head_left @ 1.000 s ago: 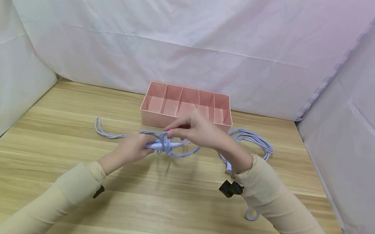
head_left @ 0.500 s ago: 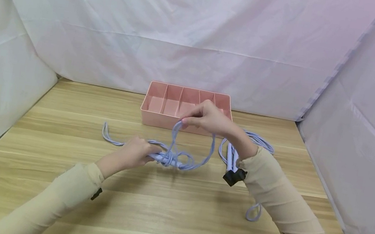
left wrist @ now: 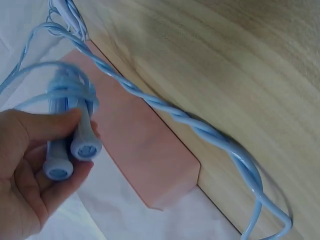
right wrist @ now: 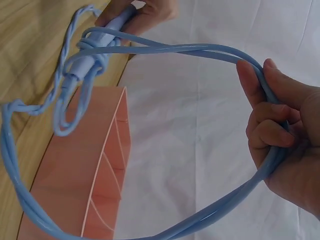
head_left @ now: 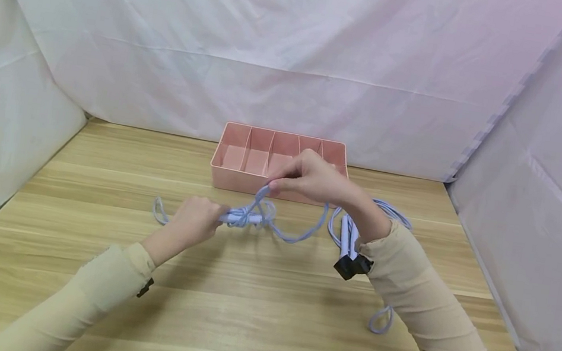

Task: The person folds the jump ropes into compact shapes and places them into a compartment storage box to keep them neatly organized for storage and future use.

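Note:
My left hand (head_left: 195,220) grips the two pale blue handles (left wrist: 86,131) of a skipping rope, side by side, above the table. Rope is wound round the handles (right wrist: 90,62), as the right wrist view shows. To the right, my right hand (head_left: 310,176) pinches the doubled blue cord (right wrist: 200,49) between thumb and forefinger, and its other fingers curl round it. From there the cord hangs in a wide loop (head_left: 299,239) and runs back to the handles. A twisted length (left wrist: 170,109) trails leftward past my left hand.
Behind my hands stands a pink box (head_left: 237,178) with several compartments, partly covered by my right hand. A second blue skipping rope (head_left: 345,235) lies at the right, partly under my right forearm; a cord loop (head_left: 380,320) shows nearer. White cloth (head_left: 300,40) encloses the table.
My right hand has moved up and back from the handles, drawing out the cord loop. My left hand dipped slightly, then rose again with the handles. The pink box has stayed put.

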Motion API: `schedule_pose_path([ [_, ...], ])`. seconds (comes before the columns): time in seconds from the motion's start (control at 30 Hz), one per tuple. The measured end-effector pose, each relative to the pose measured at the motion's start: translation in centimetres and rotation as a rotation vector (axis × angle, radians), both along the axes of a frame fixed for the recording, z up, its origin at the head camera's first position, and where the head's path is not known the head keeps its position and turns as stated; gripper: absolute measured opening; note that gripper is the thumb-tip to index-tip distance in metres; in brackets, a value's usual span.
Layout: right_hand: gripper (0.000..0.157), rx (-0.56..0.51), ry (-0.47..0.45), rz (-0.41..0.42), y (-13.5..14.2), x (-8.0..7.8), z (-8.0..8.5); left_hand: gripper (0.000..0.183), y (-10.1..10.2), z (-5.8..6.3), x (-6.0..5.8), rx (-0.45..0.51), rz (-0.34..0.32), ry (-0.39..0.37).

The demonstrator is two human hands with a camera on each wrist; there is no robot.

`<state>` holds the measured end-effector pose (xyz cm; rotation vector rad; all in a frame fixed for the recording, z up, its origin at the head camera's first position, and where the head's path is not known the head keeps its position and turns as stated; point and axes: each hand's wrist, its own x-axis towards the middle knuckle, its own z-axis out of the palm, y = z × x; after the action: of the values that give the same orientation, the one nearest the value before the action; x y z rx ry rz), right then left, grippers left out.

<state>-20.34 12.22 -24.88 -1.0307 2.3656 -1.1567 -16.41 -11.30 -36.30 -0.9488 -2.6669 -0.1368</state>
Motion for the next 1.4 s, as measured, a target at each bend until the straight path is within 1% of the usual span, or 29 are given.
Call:
schedule_pose_path([
  [0.1,0.013,-0.008,0.005,0.014,-0.1,0.0,0.1,0.012,0.2,0.2,0.3,-0.023,-0.084,-0.026],
  [0.2,0.013,-0.017,0.009,0.019,0.1,-0.4,0.0,0.011,0.2,0.2,0.7,-0.026,-0.161,-0.047],
  [0.3,0.013,-0.015,0.020,0.025,0.6,-1.1,-0.4,0.012,0.2,0.4,1.0,-0.015,-0.205,-0.049],
  [0.4,0.012,0.002,0.038,0.037,1.2,-1.8,-0.7,0.013,0.1,0.8,1.4,-0.017,-0.245,-0.041],
  [0.5,0.012,0.036,0.028,0.072,1.8,-2.4,-0.9,0.018,0.0,1.5,2.0,-0.065,-0.262,-0.007],
  [0.6,0.011,0.058,0.002,0.117,2.1,-2.6,-0.9,0.025,0.2,2.3,2.6,-0.144,-0.245,0.039],
  [0.67,0.011,0.055,-0.002,0.143,2.1,-2.7,-0.9,0.029,0.4,2.7,3.0,-0.189,-0.233,0.051],
  [0.73,0.011,0.031,-0.004,0.163,1.9,-2.9,-1.1,0.027,0.5,2.8,3.3,-0.207,-0.242,0.028],
  [0.8,0.012,-0.004,-0.002,0.174,1.5,-3.1,-1.5,0.021,0.6,2.6,3.4,-0.191,-0.270,-0.016],
  [0.9,0.011,-0.079,0.003,0.156,0.8,-3.1,-2.2,0.013,0.8,2.2,3.4,-0.126,-0.333,-0.094],
  [0.97,0.011,-0.140,0.008,0.111,0.3,-3.2,-2.9,0.010,1.1,2.0,3.4,-0.061,-0.366,-0.133],
  [1.1,0.013,-0.272,-0.010,-0.008,-0.7,-3.5,-4.9,0.009,1.6,1.5,3.3,0.078,-0.424,-0.150],
  [1.17,0.014,-0.316,-0.006,-0.083,-0.9,-3.7,-6.1,0.012,1.8,1.3,3.3,0.159,-0.443,-0.137],
  [1.3,0.016,-0.370,0.010,-0.256,-0.8,-4.0,-8.1,0.013,1.8,1.1,3.1,0.354,-0.469,-0.060],
  [1.4,0.018,-0.404,-0.026,-0.353,-0.6,-4.1,-9.4,0.024,1.6,1.3,2.8,0.482,-0.469,0.005],
])
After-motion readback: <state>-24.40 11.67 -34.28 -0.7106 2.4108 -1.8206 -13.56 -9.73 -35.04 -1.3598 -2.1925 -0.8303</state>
